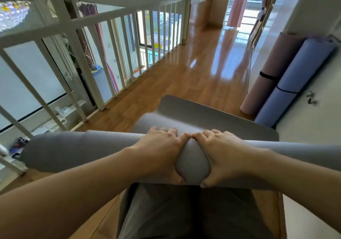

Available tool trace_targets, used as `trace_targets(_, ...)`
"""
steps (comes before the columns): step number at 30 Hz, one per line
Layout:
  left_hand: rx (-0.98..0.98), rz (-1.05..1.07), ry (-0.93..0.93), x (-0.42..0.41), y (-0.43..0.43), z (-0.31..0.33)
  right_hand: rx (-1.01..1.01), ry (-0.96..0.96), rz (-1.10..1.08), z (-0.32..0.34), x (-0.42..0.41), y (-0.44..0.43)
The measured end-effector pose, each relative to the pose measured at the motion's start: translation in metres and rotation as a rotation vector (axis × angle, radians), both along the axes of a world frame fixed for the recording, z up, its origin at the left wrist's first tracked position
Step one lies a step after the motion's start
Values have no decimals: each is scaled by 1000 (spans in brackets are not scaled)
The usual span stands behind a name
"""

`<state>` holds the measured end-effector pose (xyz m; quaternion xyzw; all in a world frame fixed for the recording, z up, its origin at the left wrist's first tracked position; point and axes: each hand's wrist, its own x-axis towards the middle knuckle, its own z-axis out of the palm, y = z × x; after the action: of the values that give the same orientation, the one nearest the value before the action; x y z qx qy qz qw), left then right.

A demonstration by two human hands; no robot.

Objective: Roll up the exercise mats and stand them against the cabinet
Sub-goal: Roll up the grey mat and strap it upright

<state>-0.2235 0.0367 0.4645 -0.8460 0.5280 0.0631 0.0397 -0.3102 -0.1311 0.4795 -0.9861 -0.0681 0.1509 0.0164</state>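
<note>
Wood floor (166, 83) runs ahead; I see left hand (158, 152) and right hand (225, 153) clasping the grey mat (73, 150), rolled crosswise, flat tail seemingly lying forward.

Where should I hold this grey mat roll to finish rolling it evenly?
Probably from above, palms on the grey mat roll, spread toward its ends. The left hand and right hand both squeeze its middle, denting it, while the long ends go unguided.
</note>
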Motion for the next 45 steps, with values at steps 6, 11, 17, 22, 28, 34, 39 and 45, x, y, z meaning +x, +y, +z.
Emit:
trace_targets(6, 68, 45, 198, 0, -22, 6, 180, 163, -30, 2, 9, -22)
trace_targets(11, 169, 125, 447, 28, -27, 8, 140, 238, -42, -1, 31, -31)
trace_targets(17, 12, 31, 189, 19, -20, 5, 212, 125, -50, -7, 26, -41)
trace_targets(22, 41, 82, 216, 39, -21, 14, 243, -56, -81, -7, 23, -45)
trace_targets(28, 28, 87, 57, 43, -29, 14, 109, -209, -57, -23, 9, -45)
trace_targets(34, -241, 89, -139, 20, -25, -9, 90, -227, -43, -18, 19, -45)
trace_targets(39, -81, 72, -131, 14, -16, -26, -81, -121, -4, -26, 27, -44)
trace_targets(45, -151, 27, -59, 13, -12, -3, -46, -66, 38, 9, 21, -37)
